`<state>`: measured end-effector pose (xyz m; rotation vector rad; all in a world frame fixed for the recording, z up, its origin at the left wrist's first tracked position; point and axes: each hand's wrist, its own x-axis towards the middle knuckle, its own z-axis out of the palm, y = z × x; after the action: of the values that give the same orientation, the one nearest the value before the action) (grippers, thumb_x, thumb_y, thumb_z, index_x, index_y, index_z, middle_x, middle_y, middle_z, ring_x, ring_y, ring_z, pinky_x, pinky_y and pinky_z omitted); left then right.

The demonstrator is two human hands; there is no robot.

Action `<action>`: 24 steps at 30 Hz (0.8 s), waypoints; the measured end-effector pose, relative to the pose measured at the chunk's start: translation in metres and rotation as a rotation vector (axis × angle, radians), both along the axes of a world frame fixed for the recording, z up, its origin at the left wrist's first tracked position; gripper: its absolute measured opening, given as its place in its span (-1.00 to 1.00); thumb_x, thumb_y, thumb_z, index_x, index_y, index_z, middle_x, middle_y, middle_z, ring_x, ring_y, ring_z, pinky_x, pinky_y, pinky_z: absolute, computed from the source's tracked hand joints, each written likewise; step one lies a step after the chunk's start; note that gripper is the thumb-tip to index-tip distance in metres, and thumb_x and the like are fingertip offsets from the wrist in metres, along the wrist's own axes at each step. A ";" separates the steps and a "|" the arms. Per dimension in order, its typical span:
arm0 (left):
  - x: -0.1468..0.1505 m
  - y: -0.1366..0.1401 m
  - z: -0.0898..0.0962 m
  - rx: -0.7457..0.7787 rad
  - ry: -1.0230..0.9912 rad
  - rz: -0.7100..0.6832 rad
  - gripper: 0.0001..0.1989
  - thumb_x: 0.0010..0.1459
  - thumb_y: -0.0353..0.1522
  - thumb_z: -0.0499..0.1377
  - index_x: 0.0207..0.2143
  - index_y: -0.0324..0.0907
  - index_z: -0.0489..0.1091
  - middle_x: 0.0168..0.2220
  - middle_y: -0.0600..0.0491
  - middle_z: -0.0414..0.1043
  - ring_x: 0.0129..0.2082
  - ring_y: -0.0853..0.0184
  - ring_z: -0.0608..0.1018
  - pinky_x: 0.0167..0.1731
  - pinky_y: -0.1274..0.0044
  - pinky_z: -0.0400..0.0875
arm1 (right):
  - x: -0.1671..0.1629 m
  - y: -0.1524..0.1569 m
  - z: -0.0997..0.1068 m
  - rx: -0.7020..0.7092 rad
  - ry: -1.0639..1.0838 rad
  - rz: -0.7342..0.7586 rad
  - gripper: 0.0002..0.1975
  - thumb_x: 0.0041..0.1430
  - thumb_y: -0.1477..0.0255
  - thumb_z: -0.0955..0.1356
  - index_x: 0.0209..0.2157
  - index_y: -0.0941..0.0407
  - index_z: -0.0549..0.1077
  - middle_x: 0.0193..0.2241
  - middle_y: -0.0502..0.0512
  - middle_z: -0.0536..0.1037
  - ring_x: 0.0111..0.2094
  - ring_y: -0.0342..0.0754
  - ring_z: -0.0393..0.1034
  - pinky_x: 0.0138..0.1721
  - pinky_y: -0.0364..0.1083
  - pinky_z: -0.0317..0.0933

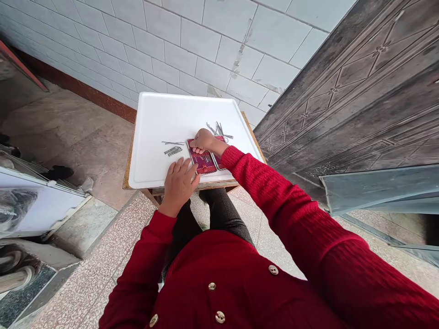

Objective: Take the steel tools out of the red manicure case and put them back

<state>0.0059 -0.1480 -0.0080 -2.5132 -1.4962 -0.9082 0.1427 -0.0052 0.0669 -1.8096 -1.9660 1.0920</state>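
Observation:
A purple-red instrument case [206,168] lies opened out near the front of the white board, with several slim metal tools [206,158] in its left half. My right hand [203,140] reaches over the case's upper left part, fingers curled in a pinch; what they grip, if anything, is hidden. My left hand [180,181] rests with its fingers spread on the board at the case's lower left edge. Left of the case are two thin metal tools [173,143] and a small stack of metal blades or strips [173,151]. Scissors-like metal instruments [220,130] lie behind the case.
The white board [178,109] with a raised rim sits on a wooden table [128,171]. Behind stands a tiled wall [192,43]. A carved dark door [343,91] is close on the right. Household items [34,201] stand at the left.

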 end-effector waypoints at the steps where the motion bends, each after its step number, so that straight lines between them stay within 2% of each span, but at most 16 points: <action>1: 0.000 0.000 0.000 -0.005 0.002 0.002 -0.67 0.39 -0.29 0.12 0.09 -0.19 0.53 0.18 -0.17 0.51 0.27 -0.07 0.46 0.23 0.10 0.35 | 0.000 -0.001 0.002 -0.065 0.027 -0.051 -0.65 0.21 0.41 0.50 -0.60 0.15 0.40 -0.67 0.08 0.51 -0.58 -0.10 0.44 -0.46 -0.11 0.45; 3: 0.000 -0.001 0.001 -0.020 0.005 0.004 -0.67 0.39 -0.29 0.12 0.10 -0.18 0.53 0.20 -0.18 0.50 0.28 -0.07 0.45 0.24 0.09 0.34 | 0.001 -0.001 0.004 -0.151 0.077 -0.129 -0.65 0.19 0.46 0.50 -0.61 0.13 0.38 -0.69 0.02 0.48 -0.62 -0.16 0.39 -0.53 -0.18 0.39; 5: 0.000 -0.001 0.001 -0.033 0.006 0.004 -0.66 0.39 -0.30 0.13 0.10 -0.19 0.53 0.21 -0.18 0.49 0.29 -0.07 0.45 0.25 0.09 0.33 | 0.001 0.000 0.006 -0.157 0.102 -0.147 -0.63 0.18 0.48 0.51 -0.62 0.12 0.36 -0.71 -0.01 0.46 -0.66 -0.19 0.34 -0.60 -0.22 0.33; 11: -0.001 -0.001 0.002 -0.025 0.031 0.007 -0.66 0.38 -0.30 0.13 0.11 -0.18 0.53 0.21 -0.17 0.49 0.29 -0.08 0.45 0.25 0.08 0.35 | 0.004 0.006 0.016 -0.135 0.163 -0.154 -0.65 0.23 0.63 0.41 -0.63 0.16 0.37 -0.72 -0.03 0.44 -0.68 -0.26 0.27 -0.66 -0.29 0.22; 15: -0.001 -0.002 0.002 -0.010 0.049 0.013 -0.66 0.38 -0.31 0.13 0.11 -0.20 0.53 0.22 -0.17 0.49 0.28 -0.09 0.46 0.24 0.08 0.36 | 0.008 0.022 0.021 -0.045 0.226 -0.136 -0.65 0.19 0.65 0.38 -0.65 0.17 0.37 -0.70 0.01 0.46 -0.66 -0.24 0.27 -0.65 -0.26 0.23; 17: -0.001 -0.002 0.002 -0.009 0.055 0.014 -0.66 0.38 -0.31 0.13 0.11 -0.20 0.52 0.22 -0.16 0.49 0.28 -0.08 0.45 0.24 0.09 0.36 | 0.005 0.032 0.024 0.037 0.208 -0.081 -0.69 0.16 0.63 0.40 -0.64 0.17 0.39 -0.67 0.03 0.48 -0.65 -0.21 0.29 -0.61 -0.23 0.29; 20: -0.002 -0.003 0.003 -0.023 0.061 0.017 -0.66 0.38 -0.30 0.14 0.13 -0.18 0.51 0.23 -0.15 0.48 0.30 -0.05 0.44 0.26 0.10 0.35 | -0.012 0.041 0.031 0.144 0.097 0.085 -0.78 0.13 0.62 0.41 -0.58 0.19 0.45 -0.60 0.08 0.54 -0.59 -0.15 0.38 -0.49 -0.16 0.40; 24: -0.003 -0.004 0.003 -0.035 0.063 0.024 -0.66 0.39 -0.30 0.13 0.14 -0.17 0.50 0.24 -0.14 0.47 0.31 -0.03 0.43 0.28 0.10 0.32 | -0.048 0.039 0.034 0.272 -0.163 0.329 -0.92 0.10 0.61 0.41 -0.46 0.20 0.51 -0.44 0.11 0.63 -0.36 -0.02 0.53 -0.23 -0.09 0.43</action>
<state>0.0033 -0.1522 -0.0050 -2.5166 -1.5330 -0.7992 0.0946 0.0337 0.1005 -1.5102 -2.4366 0.7269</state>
